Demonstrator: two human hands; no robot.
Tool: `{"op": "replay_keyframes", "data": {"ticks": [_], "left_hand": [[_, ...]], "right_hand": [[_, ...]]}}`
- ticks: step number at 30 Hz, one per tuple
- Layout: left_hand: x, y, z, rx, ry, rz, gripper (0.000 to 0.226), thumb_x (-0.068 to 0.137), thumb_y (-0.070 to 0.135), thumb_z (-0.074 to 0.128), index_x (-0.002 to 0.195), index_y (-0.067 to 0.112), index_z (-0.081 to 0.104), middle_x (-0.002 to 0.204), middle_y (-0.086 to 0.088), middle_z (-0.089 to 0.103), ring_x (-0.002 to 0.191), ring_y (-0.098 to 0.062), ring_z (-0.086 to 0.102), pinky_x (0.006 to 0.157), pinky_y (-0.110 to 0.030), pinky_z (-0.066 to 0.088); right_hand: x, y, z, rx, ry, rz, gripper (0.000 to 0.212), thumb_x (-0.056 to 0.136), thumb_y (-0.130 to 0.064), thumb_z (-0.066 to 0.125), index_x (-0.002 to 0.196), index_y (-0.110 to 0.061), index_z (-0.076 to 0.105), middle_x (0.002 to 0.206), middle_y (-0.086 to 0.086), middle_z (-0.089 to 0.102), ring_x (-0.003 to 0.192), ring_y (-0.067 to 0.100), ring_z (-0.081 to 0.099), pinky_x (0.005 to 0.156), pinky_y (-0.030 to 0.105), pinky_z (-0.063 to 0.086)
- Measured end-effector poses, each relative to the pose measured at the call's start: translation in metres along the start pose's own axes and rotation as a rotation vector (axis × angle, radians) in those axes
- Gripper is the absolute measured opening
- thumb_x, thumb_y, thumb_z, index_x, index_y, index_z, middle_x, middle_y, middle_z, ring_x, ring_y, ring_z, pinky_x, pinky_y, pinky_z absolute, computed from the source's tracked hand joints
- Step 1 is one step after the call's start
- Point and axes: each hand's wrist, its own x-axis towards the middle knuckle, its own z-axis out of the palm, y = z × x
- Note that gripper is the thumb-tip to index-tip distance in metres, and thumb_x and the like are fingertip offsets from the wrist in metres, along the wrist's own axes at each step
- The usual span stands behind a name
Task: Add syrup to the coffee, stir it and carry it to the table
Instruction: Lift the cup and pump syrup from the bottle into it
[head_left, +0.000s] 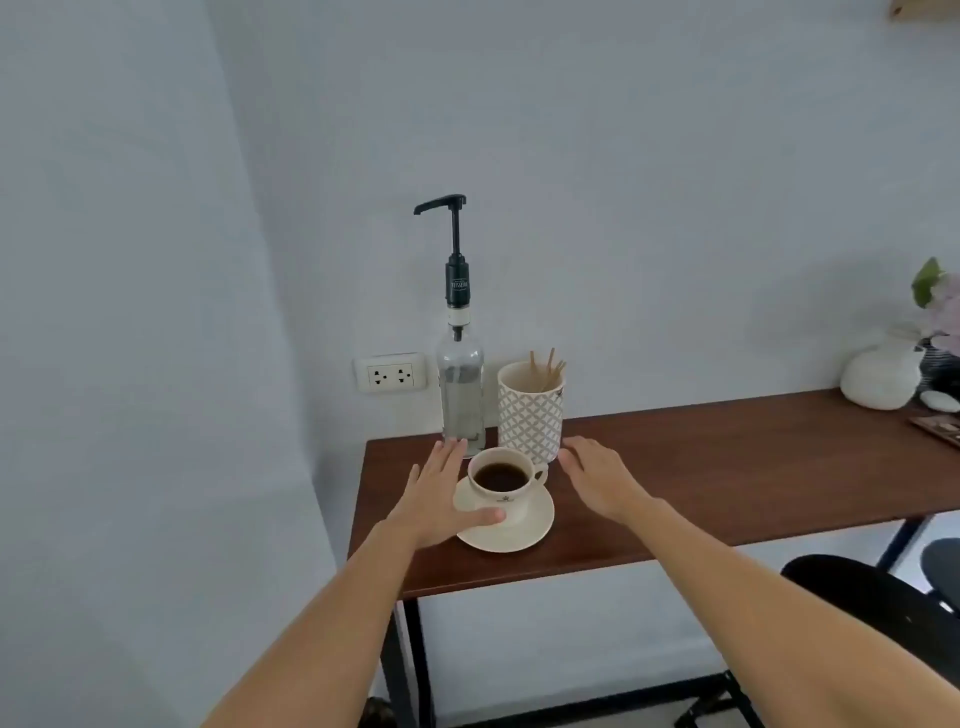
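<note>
A cream cup (501, 480) of dark coffee stands on a cream saucer (530, 527) near the left end of a brown table (727, 467). Behind it stands a clear syrup bottle (461, 395) with a tall black pump whose spout points left. A patterned white holder (531, 415) with several wooden stir sticks is right of the bottle. My left hand (439, 493) is spread just left of the cup, its thumb lying on the saucer's front rim. My right hand (597, 475) hovers open to the right of the cup, holding nothing.
A wall socket (390, 373) sits left of the bottle. At the table's far right are a white round vase (878, 379) with flowers and a small tray. A black chair (883, 603) stands at lower right. The wall is close behind the table.
</note>
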Motion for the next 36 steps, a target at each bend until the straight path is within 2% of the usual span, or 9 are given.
{"op": "replay_keyframes", "data": {"ticks": [4, 7, 10, 12, 18, 22, 27, 32, 36], "left_hand": [[0.007, 0.009, 0.024, -0.205, 0.048, -0.03, 0.133, 0.059, 0.072, 0.078, 0.158, 0.025, 0.005, 0.167, 0.005, 0.011, 0.154, -0.016, 0.006, 0.125, -0.051, 0.012], [0.014, 0.016, 0.041, -0.432, 0.163, -0.091, 0.131, 0.051, 0.063, 0.089, 0.156, 0.028, 0.018, 0.152, 0.013, 0.04, 0.141, -0.009, 0.036, 0.117, -0.039, 0.035], [0.018, 0.022, 0.051, -0.543, 0.24, -0.108, 0.118, 0.053, 0.05, 0.094, 0.15, 0.03, 0.029, 0.133, 0.02, 0.058, 0.126, 0.001, 0.053, 0.107, -0.026, 0.044], [0.019, 0.025, 0.054, -0.568, 0.298, -0.107, 0.117, 0.054, 0.045, 0.096, 0.15, 0.028, 0.031, 0.126, 0.02, 0.063, 0.119, 0.007, 0.056, 0.102, -0.018, 0.047], [0.017, 0.039, 0.056, -0.505, 0.46, -0.081, 0.095, 0.052, 0.04, 0.097, 0.129, 0.048, 0.042, 0.122, 0.024, 0.063, 0.117, 0.012, 0.056, 0.092, -0.001, 0.04], [0.014, 0.046, 0.054, -0.477, 0.525, -0.083, 0.09, 0.051, 0.043, 0.097, 0.127, 0.042, 0.048, 0.121, 0.019, 0.067, 0.118, 0.003, 0.06, 0.094, -0.005, 0.042], [0.015, 0.049, 0.03, -0.513, 0.584, -0.114, 0.087, 0.05, 0.028, 0.099, 0.126, 0.027, 0.057, 0.112, 0.015, 0.072, 0.108, -0.004, 0.067, 0.09, -0.017, 0.052], [0.022, 0.049, -0.011, -0.575, 0.625, -0.117, 0.085, 0.046, 0.027, 0.099, 0.12, 0.03, 0.057, 0.106, 0.012, 0.074, 0.104, -0.009, 0.069, 0.092, -0.03, 0.055], [0.035, 0.05, -0.051, -0.581, 0.662, -0.074, 0.085, 0.043, 0.037, 0.096, 0.119, 0.033, 0.056, 0.105, 0.01, 0.074, 0.101, -0.012, 0.07, 0.092, -0.04, 0.057]], "right_hand": [[0.005, 0.006, 0.02, 0.14, -0.03, -0.002, 0.042, 0.107, -0.03, 0.035, 0.14, -0.01, 0.051, 0.142, 0.01, 0.057, 0.134, 0.027, 0.049, 0.109, 0.031, 0.035], [0.011, 0.006, 0.032, 0.333, -0.042, 0.001, 0.033, 0.107, -0.029, 0.037, 0.13, -0.024, 0.061, 0.121, -0.003, 0.066, 0.124, 0.019, 0.057, 0.092, 0.011, 0.041], [0.021, 0.01, 0.043, 0.498, -0.064, 0.003, 0.028, 0.105, -0.037, 0.039, 0.111, -0.045, 0.066, 0.112, -0.016, 0.069, 0.111, 0.009, 0.063, 0.095, 0.026, 0.051], [0.026, 0.014, 0.048, 0.595, -0.098, 0.001, 0.03, 0.104, -0.041, 0.041, 0.119, -0.041, 0.067, 0.117, -0.014, 0.071, 0.113, 0.007, 0.064, 0.101, 0.04, 0.053], [0.039, 0.026, 0.048, 0.668, -0.2, -0.038, 0.035, 0.105, -0.033, 0.043, 0.134, -0.028, 0.062, 0.127, -0.011, 0.069, 0.121, 0.006, 0.061, 0.101, 0.025, 0.052], [0.043, 0.024, 0.042, 0.653, -0.228, -0.1, 0.033, 0.105, -0.028, 0.045, 0.131, -0.03, 0.064, 0.126, -0.013, 0.069, 0.12, 0.004, 0.061, 0.101, 0.028, 0.052], [0.052, 0.001, 0.02, 0.656, -0.245, -0.217, 0.031, 0.105, -0.017, 0.045, 0.121, -0.033, 0.067, 0.111, -0.012, 0.076, 0.103, 0.004, 0.07, 0.08, 0.018, 0.056], [0.071, -0.033, -0.006, 0.549, -0.239, -0.363, 0.03, 0.105, -0.026, 0.045, 0.126, -0.028, 0.066, 0.109, -0.004, 0.076, 0.102, 0.013, 0.071, 0.087, 0.04, 0.061], [0.09, -0.072, -0.033, 0.435, -0.122, -0.48, 0.031, 0.103, -0.033, 0.046, 0.129, -0.028, 0.062, 0.115, -0.007, 0.074, 0.106, 0.008, 0.069, 0.092, 0.037, 0.058]]}}
